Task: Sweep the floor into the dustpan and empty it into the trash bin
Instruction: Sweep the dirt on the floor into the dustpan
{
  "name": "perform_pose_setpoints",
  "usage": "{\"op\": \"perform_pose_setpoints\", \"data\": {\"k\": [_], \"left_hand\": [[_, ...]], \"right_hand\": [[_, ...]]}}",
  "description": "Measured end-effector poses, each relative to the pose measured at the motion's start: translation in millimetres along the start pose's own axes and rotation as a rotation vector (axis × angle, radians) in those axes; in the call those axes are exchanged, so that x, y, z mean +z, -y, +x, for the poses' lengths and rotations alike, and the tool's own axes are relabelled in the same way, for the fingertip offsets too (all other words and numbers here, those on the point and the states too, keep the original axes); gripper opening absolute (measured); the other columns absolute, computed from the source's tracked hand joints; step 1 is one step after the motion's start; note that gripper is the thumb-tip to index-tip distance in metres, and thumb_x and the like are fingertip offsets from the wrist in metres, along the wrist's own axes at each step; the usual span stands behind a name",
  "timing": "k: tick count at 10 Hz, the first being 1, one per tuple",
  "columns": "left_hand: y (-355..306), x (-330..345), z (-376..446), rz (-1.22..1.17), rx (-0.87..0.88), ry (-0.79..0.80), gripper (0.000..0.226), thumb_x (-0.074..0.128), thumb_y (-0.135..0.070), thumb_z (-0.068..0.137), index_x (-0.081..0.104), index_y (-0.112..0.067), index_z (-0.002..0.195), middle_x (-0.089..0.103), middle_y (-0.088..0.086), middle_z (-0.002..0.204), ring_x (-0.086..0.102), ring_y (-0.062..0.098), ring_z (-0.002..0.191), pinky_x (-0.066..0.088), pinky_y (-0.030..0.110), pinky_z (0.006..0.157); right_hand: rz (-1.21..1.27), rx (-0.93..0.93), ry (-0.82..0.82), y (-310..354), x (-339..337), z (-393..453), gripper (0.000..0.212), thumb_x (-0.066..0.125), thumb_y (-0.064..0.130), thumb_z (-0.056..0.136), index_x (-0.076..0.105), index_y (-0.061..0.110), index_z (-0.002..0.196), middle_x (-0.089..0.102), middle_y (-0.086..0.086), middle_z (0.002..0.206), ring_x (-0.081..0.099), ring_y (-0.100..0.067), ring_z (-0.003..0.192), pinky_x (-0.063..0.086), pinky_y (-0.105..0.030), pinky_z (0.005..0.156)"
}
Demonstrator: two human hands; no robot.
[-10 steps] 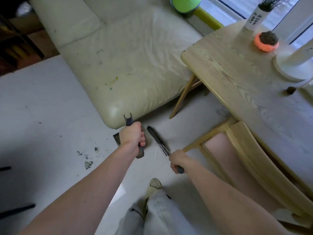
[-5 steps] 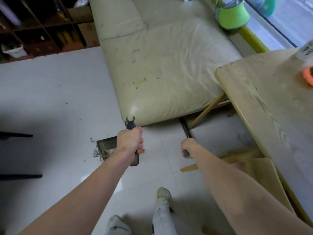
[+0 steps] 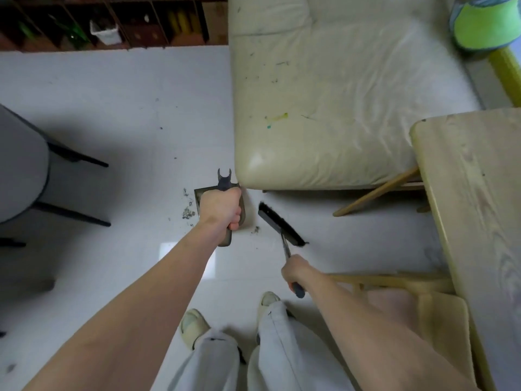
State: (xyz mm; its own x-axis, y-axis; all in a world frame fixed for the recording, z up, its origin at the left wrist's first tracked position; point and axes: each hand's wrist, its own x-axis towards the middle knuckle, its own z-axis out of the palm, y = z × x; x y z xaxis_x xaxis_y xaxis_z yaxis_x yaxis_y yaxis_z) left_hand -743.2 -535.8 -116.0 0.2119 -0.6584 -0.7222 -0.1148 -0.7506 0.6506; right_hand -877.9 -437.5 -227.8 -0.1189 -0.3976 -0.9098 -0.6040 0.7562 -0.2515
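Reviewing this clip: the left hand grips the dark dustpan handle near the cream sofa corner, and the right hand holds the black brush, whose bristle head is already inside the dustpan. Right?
Not quite. The head view shows the black brush with its bristle head on the white floor, right of the dark dustpan and apart from it. The rest holds: left hand gripping the handle near the cream sofa, right hand holding the brush.

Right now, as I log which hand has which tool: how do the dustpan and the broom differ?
The dustpan is a flat greenish tray by the sofa corner; the broom is a narrow black bristle strip. The left hand grips the dustpan; the right hand grips the broom. Both are at the floor.
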Motion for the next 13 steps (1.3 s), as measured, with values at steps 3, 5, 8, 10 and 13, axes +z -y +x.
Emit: {"op": "perform_pose_setpoints", "data": {"k": [3, 5, 8, 10, 13], "left_hand": [[9.7, -48.9, -8.2, -0.104, -0.019, -0.004, 0.033, 0.043, -0.002, 0.085, 0.028, -0.017, 0.059, 0.024, -0.007, 0.034, 0.016, 0.011, 0.028, 0.014, 0.012, 0.037], [10.1, -102.8, 27.2, -0.133, -0.006, 0.002, 0.036, 0.044, -0.003, 0.087, 0.025, -0.020, 0.061, 0.021, -0.006, 0.041, 0.014, 0.011, 0.031, 0.014, 0.013, 0.036], [-2.0, -226.0, 104.2, -0.134, -0.023, 0.045, 0.036, 0.045, -0.005, 0.088, 0.026, -0.018, 0.060, 0.021, -0.007, 0.039, 0.013, 0.010, 0.031, 0.013, 0.013, 0.036], [-27.6, -294.5, 138.3, -0.116, -0.040, 0.082, 0.037, 0.044, -0.005, 0.088, 0.026, -0.019, 0.060, 0.021, -0.008, 0.037, 0.013, 0.009, 0.030, 0.012, 0.014, 0.037], [-57.8, -335.5, 157.3, -0.131, -0.020, 0.133, 0.032, 0.050, -0.015, 0.086, 0.028, -0.020, 0.064, 0.019, -0.006, 0.041, 0.014, 0.012, 0.032, 0.013, 0.014, 0.038]], "right_hand": [[0.038, 0.151, -0.003, -2.4, -15.5, -31.5, 0.064, 0.045, -0.003, 0.091, 0.055, 0.019, 0.031, 0.041, 0.007, 0.022, 0.046, -0.004, 0.025, 0.037, -0.013, 0.033], [0.177, 0.162, -0.049, 7.2, 21.4, -12.7, 0.032, 0.040, 0.002, 0.095, 0.054, 0.010, 0.122, 0.038, 0.014, 0.021, 0.044, 0.002, 0.022, 0.037, -0.011, 0.028], [0.544, 0.238, 0.011, 135.6, 142.2, 2.1, 0.032, 0.038, -0.004, 0.094, 0.037, 0.011, 0.065, 0.044, -0.008, 0.058, 0.040, -0.016, 0.050, 0.036, -0.015, 0.030], [0.814, 0.218, -0.025, 262.0, 177.2, 24.5, 0.030, 0.026, -0.009, 0.093, 0.043, 0.005, 0.072, 0.036, -0.007, 0.059, 0.037, -0.016, 0.037, 0.030, -0.013, 0.033], [0.864, 0.140, -0.084, 315.0, 164.4, 18.9, 0.037, 0.030, -0.002, 0.096, 0.037, 0.009, 0.061, 0.034, -0.005, 0.034, 0.030, -0.013, 0.032, 0.023, -0.012, 0.040]]}}
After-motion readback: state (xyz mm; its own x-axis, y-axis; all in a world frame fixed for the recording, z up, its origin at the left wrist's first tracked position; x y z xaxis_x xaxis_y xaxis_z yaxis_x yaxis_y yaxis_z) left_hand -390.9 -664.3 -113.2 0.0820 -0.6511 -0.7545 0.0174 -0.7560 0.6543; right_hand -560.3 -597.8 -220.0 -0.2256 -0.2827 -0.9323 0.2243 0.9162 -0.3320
